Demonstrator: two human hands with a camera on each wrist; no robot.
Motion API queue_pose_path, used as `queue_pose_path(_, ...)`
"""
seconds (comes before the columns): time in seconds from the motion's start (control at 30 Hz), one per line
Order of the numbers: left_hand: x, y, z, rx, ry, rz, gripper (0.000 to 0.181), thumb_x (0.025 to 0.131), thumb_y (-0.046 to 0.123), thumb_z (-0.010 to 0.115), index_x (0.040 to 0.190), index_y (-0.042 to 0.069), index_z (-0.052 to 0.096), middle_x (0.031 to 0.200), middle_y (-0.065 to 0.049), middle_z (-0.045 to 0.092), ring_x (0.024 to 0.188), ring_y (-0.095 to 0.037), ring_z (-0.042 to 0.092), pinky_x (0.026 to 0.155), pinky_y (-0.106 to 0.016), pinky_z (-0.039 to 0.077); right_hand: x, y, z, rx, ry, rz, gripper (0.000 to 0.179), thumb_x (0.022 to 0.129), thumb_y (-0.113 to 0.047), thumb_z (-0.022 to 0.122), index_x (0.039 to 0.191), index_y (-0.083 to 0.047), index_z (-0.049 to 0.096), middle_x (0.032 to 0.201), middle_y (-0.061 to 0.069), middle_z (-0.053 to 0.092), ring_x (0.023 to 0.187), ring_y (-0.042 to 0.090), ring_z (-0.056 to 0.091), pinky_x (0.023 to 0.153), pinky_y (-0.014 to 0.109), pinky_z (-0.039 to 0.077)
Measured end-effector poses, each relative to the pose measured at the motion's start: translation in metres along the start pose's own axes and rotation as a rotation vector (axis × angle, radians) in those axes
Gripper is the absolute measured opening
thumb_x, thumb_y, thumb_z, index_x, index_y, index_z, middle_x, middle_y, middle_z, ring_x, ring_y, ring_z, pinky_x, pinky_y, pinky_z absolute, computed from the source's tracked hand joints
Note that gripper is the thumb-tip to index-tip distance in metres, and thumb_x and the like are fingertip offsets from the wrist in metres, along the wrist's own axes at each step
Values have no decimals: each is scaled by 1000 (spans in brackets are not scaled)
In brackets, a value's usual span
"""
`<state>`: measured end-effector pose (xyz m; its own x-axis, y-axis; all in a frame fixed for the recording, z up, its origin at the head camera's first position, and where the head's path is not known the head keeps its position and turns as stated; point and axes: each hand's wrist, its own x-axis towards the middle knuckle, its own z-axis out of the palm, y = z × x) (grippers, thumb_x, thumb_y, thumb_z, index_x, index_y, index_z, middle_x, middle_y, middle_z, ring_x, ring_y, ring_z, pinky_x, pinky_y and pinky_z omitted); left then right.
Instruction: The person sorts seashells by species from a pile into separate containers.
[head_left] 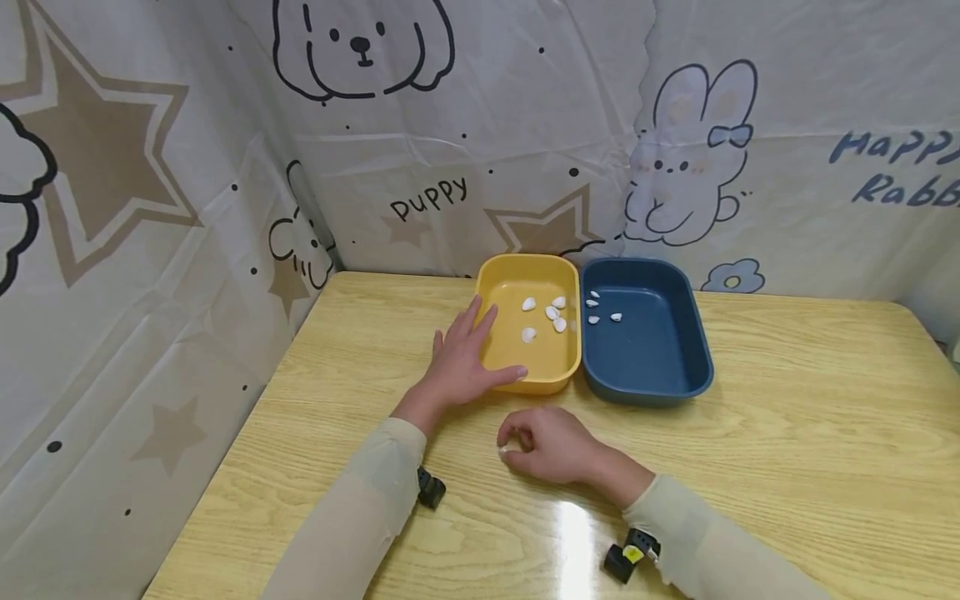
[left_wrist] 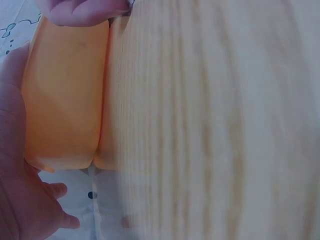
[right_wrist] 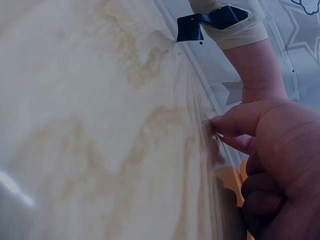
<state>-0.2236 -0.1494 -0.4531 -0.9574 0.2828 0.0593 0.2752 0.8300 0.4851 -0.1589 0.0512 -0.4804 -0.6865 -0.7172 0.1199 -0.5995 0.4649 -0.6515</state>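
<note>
My left hand (head_left: 463,358) lies spread at the near left corner of a yellow plastic tray (head_left: 528,385), fingers straight along its left rim and thumb over the front rim. In the left wrist view, that hand (left_wrist: 20,165) is beside the orange-looking tray wall (left_wrist: 65,95). Just in front of the tray, low over the table, my right hand (head_left: 551,444) pinches a small white shell-like piece (head_left: 503,450) between thumb and index finger. Its other fingers are curled in the right wrist view. Several similar white pieces (head_left: 528,335) lie in the yellow tray.
A dark blue tray (head_left: 647,395) stands against the yellow one's right side, with several white pieces (head_left: 616,317) toward its left. Both are at the back of the wood-grain table (head_left: 810,417), near a cloth (head_left: 525,125) printed with animals and stars.
</note>
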Motion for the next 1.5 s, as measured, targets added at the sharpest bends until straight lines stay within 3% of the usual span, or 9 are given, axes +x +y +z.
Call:
queue_pose_path(0.37,0,0,0,14,6,2,109,79,79,60,162,22,18,167,0,-3,150,-32,8,110,-68,8,0,1,1,-11,30,31,11,85,-28,79,89,-24,70,55,-16,44,50,2,43,50,26,37)
queue_pose_path(0.67,0,1,1,17,6,5,109,79,80,59,162,22,18,167,0,-2,150,-31,8,110,-69,8,-4,-1,-2,53,18,50,9,87,-27,78,90,-23,70,55,-15,44,50,2,42,52,26,38)
queue_pose_path(0.9,0,1,1,11,-3,1,110,79,81,58,162,22,17,167,1,-3,150,-31,7,110,-68,7,-14,-6,-17,127,29,70,10,87,-25,79,92,-24,70,51,-13,39,46,4,39,50,25,36)
queue_pose_path(1.27,2,-1,1,17,-1,1,111,78,81,58,162,22,18,167,0,-2,150,-31,7,111,-67,6,-33,-19,-65,180,197,88,12,88,-24,80,95,-23,71,54,-11,32,48,8,33,52,27,35)
queue_pose_path(1.5,1,1,0,2,-13,2,111,78,80,60,162,22,17,167,0,-3,151,-30,6,111,-67,5,-38,-14,-95,174,331,97,12,88,-21,80,94,-20,70,56,-9,31,49,11,32,52,30,30)
